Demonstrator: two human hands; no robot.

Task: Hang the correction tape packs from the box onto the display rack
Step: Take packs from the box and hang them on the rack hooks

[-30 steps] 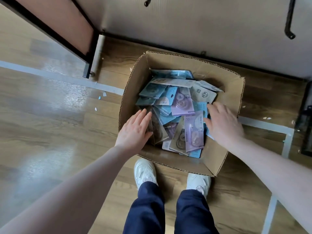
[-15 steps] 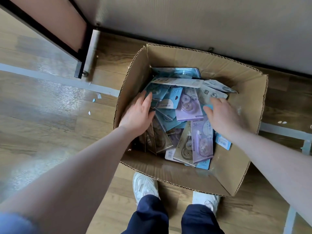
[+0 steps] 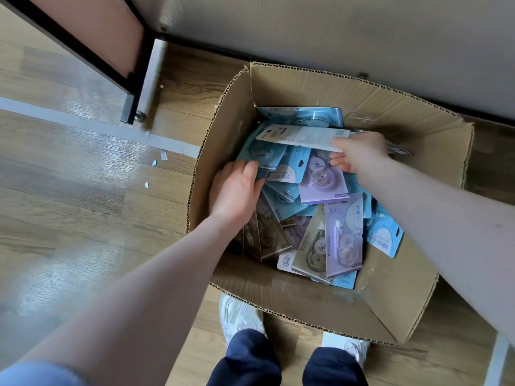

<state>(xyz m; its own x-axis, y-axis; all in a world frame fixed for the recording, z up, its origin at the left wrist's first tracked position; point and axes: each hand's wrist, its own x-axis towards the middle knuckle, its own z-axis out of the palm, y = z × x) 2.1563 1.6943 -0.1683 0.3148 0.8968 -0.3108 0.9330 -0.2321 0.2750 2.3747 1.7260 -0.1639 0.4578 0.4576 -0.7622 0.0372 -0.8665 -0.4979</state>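
Shoes (image 3: 242, 316): white, at the near wall of the box, below dark trouser legs.
Box (image 3: 292, 295): open cardboard, on the wood floor against the base of the pale wall; larger in view than half a second ago.
Correction tape packs (image 3: 344, 232): loose heap of blue, purple and brown cards inside the box; none lifted out.
Left hand (image 3: 237, 190): deeper along the left inner wall than before, fingers extended flat over a blue pack (image 3: 260, 151), nothing grasped.
Right hand (image 3: 359, 154): moved from the middle of the heap to the far side; thumb and fingers pinching the end of a white pack (image 3: 302, 136) lying crosswise on top.
Purple pack (image 3: 323, 181): just below the right hand, uncovered now.
Floor scraps (image 3: 163, 155): small white bits beside the pale tape line, left of the box.
Dark frame (image 3: 131, 79): far left, foot on the floor.
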